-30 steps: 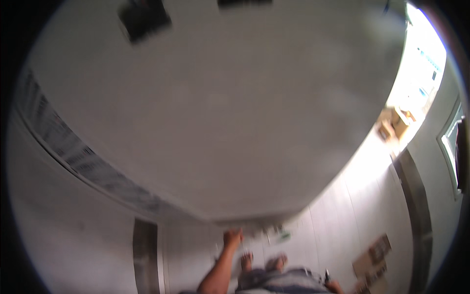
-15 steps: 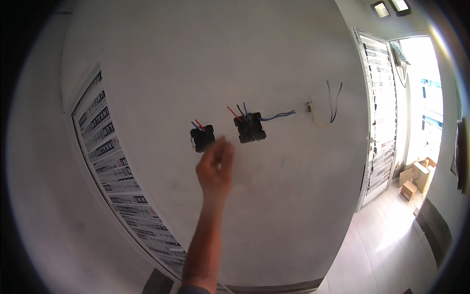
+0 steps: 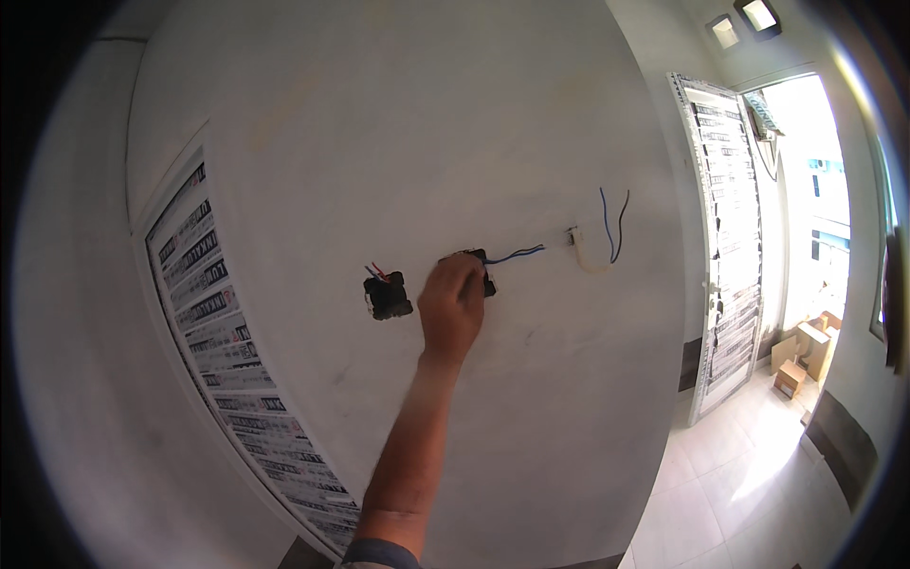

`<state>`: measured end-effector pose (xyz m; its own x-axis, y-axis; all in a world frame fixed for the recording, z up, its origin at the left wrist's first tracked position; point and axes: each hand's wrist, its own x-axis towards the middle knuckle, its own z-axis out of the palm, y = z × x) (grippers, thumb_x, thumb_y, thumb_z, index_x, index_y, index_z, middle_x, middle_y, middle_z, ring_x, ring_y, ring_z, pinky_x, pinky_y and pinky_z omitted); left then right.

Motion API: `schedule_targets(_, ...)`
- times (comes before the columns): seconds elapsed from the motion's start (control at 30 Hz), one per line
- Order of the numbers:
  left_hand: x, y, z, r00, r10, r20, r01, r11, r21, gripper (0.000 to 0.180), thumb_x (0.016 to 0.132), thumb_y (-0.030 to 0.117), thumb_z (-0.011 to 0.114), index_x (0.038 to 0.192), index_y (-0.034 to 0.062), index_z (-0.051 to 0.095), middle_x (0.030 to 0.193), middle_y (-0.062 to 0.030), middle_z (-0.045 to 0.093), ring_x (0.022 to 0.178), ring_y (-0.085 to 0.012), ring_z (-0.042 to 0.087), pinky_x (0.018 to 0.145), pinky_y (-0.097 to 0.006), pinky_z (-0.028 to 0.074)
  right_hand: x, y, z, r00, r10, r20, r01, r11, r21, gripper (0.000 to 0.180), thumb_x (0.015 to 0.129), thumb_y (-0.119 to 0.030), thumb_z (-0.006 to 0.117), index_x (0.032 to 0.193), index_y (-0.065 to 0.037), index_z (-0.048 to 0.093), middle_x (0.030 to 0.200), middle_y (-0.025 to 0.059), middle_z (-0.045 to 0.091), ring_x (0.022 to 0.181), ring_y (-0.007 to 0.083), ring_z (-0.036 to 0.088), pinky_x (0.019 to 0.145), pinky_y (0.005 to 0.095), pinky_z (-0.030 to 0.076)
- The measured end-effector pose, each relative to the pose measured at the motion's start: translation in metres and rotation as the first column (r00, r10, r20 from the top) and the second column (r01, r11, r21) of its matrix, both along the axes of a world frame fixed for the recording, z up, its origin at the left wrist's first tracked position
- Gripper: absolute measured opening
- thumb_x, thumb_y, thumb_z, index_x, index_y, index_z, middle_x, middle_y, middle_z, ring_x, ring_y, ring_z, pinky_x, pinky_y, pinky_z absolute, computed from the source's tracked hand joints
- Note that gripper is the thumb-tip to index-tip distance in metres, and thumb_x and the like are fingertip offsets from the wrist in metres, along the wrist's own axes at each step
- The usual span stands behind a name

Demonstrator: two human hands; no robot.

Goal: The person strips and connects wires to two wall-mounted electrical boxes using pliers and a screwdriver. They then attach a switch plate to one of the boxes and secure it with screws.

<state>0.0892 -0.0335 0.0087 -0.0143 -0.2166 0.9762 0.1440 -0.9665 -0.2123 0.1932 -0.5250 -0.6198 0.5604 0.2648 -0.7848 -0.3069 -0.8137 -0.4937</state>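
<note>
My left hand (image 3: 452, 302) reaches up to the wall, its fingers drawn together in front of the right black wall box (image 3: 489, 283). Most of that box is hidden behind the hand, and whatever the fingertips grip cannot be made out. Two blue wires (image 3: 517, 253) stick out from the box to the right. Just left of my hand sits another black wall box (image 3: 387, 298), recessed in the wall, with short red and blue wire ends (image 3: 379, 272) poking from its top. My right hand is out of view.
Farther right, a pale conduit (image 3: 585, 259) and a pair of longer blue and dark wires (image 3: 616, 232) come from a small wall hole. A film-wrapped door frame (image 3: 223, 313) is at left. A wrapped door (image 3: 730, 247) stands ajar at right, near cardboard boxes (image 3: 790, 377) on the tiled floor.
My left hand has moved right, from beside the left box to the right one, covering its upper wires. The view has shifted, so the boxes sit lower in the picture.
</note>
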Motion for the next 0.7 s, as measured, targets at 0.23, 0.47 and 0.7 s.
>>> schedule_targets(0.23,-0.004,-0.021,-0.002,0.871,-0.488,0.052,0.417,0.681,-0.601,0.011,0.102,0.011,0.07,0.105,0.0001,0.069,0.093,-0.0076,0.075,0.071,-0.0114,0.069,0.065,-0.025,0.056,-0.011,0.0,-0.006,0.998,-0.058,-0.006,0.058,0.996,0.063,0.063,0.101,-0.058,0.058,0.109,0.005,0.066,0.079,0.0119,0.068,0.059,0.0199,0.067,0.045,0.0339,0.05)
schedule_targets(0.47,-0.005,-0.003,-0.002,0.851,-0.523,0.033,0.447,0.692,-0.567,0.019,0.103,0.016,0.068,0.111,-0.001,0.07,0.088,-0.0069,0.072,0.072,-0.0115,0.068,0.065,-0.026,0.055,0.015,0.115,0.092,0.956,-0.12,0.266,-0.055,0.821,0.568,0.069,0.103,-0.063,0.053,0.109,0.004,0.067,0.074,0.0085,0.063,0.051,0.0181,0.063,0.042,0.032,0.05)
schedule_targets(0.7,0.013,-0.006,-0.011,0.916,-0.383,0.121,0.397,0.818,-0.416,0.013,0.099,0.011,0.071,0.106,-0.0005,0.072,0.095,-0.0116,0.075,0.08,-0.02,0.073,0.071,-0.033,0.058,0.024,0.184,0.299,0.895,-0.181,0.409,-0.275,0.498,0.822,0.039,0.095,-0.004,0.062,0.132,0.003,0.061,0.103,0.0107,0.072,0.08,0.0193,0.073,0.061,0.0308,0.061)
